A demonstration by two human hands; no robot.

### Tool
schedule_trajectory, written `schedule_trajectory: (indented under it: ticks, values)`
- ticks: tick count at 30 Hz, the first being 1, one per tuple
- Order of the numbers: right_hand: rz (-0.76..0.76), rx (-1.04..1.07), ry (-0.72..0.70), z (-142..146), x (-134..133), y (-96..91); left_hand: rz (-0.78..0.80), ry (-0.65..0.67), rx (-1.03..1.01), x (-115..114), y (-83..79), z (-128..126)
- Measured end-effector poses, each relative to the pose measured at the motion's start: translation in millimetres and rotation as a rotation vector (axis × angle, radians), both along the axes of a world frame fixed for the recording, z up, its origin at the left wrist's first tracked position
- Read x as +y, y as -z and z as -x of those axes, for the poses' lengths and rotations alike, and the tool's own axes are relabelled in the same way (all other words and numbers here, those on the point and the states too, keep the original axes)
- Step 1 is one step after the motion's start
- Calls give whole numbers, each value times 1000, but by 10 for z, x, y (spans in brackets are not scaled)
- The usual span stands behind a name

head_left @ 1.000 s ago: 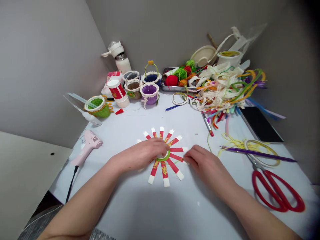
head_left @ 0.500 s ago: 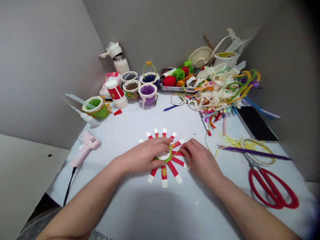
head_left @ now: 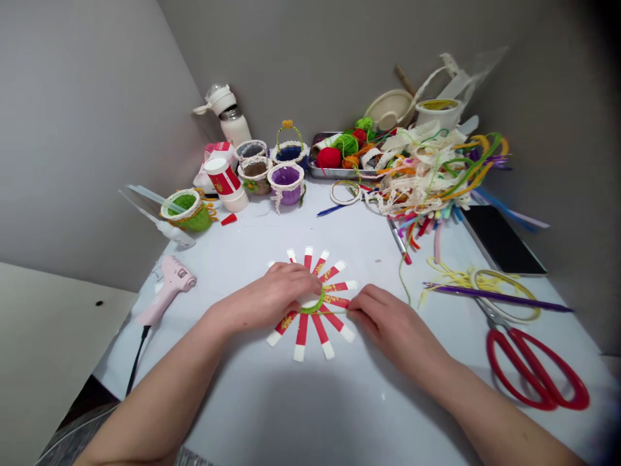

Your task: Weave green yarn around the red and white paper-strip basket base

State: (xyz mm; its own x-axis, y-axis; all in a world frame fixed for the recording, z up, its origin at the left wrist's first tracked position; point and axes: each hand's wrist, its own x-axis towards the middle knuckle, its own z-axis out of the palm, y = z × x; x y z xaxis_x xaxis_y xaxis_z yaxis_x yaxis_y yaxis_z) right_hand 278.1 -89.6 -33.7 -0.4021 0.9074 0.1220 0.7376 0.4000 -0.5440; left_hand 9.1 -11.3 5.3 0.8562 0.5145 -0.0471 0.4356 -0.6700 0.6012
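A paper cup, cut into red strips with white ends, lies spread like a sun on the table. Green yarn is wound in a ring around its round white base. My left hand grips the cup at the left of the base, its fingers hiding part of the ring and several strips. To the right, my right hand is closed in a pinch on the loose end of the green yarn. That strand runs taut from the ring across the lower right strips.
A pink glue gun lies left, below a green basket. Small yarn-covered baskets and stacked paper cups stand behind. At right are red-handled scissors, a purple pen, a phone and heaped trims.
The cut cup has turned clockwise and shifted slightly left with my left hand. My right hand is a little lower, and the yarn strand now crosses the lower right strips.
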Motion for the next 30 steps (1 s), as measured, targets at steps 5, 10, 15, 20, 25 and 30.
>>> schedule_trajectory:
  ticks: [5, 10, 15, 20, 25, 30]
  values:
    - [-122, -102, -158, 29, -214, -95, 27, -4, 7, 22, 5, 35]
    - [-226, -209, -238, 57, -394, -74, 32, -3, 23, 29, -12, 20]
    - [-223, -261, -225, 42, -433, -64, 41, 6, 4, 37, 5, 27]
    - [-176, -264, -73, -29, -337, -42, 59, 24, -50, 45, 14, 31]
    - [-136, -179, 24, -29, -140, 44, 81, 51, -64, 13, -20, -22]
    - [-168, 41, 170, 18, 67, 141, 96, 105, -66, -52, -37, -110]
